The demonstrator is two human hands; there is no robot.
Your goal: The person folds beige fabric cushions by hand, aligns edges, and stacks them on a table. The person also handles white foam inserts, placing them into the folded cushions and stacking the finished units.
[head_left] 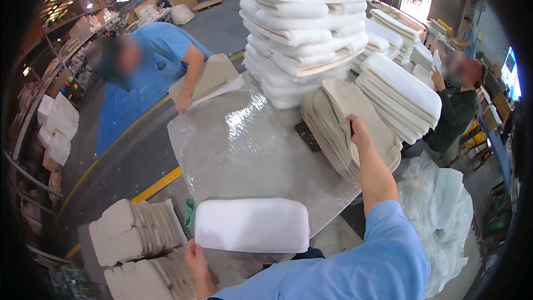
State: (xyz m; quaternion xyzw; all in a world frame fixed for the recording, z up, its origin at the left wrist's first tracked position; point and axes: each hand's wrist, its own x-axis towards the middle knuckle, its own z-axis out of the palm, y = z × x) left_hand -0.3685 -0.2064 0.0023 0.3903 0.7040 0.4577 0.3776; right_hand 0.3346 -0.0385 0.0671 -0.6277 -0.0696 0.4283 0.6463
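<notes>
Left hand (195, 255): your fingers grip the white pad's (252, 225) near-left corner; pad lies at the worktop's (239, 144) near edge.
Right hand (358, 128): your fingers clasp the top beige piece (347, 108) of the stack (333, 139) at the right edge.

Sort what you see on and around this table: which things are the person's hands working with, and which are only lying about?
In hand:
left hand at the white pad
right hand on the leaning beige pieces

Lying about:
tall white stack
foam blocks
plastic bags
plastic-covered table
</notes>
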